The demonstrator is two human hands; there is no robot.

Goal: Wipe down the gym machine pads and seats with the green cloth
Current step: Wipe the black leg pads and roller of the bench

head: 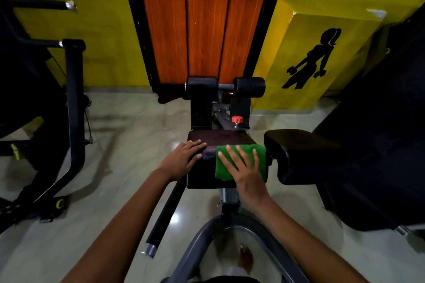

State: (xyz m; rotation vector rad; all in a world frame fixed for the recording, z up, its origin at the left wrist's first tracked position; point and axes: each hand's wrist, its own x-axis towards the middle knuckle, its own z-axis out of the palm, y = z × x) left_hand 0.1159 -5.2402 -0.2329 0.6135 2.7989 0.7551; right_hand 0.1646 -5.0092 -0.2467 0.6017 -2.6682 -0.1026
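Observation:
A dark padded seat (213,139) of a gym machine lies in the middle of the view. A folded green cloth (224,169) covers its right half. My right hand (243,169) presses flat on the cloth with fingers spread. My left hand (184,156) rests flat on the seat's left edge, fingers straight. A second black pad (303,154) sits just right of the seat. Two black roller pads (202,86) (249,87) stand beyond the seat on the machine's frame.
A red adjustment knob (237,119) sticks up behind the seat. A black bar (164,213) slants down left of the seat, and a grey curved frame (230,223) lies below it. Other black machines (73,110) (391,122) flank both sides. An orange panelled door (203,30) and yellow walls stand ahead.

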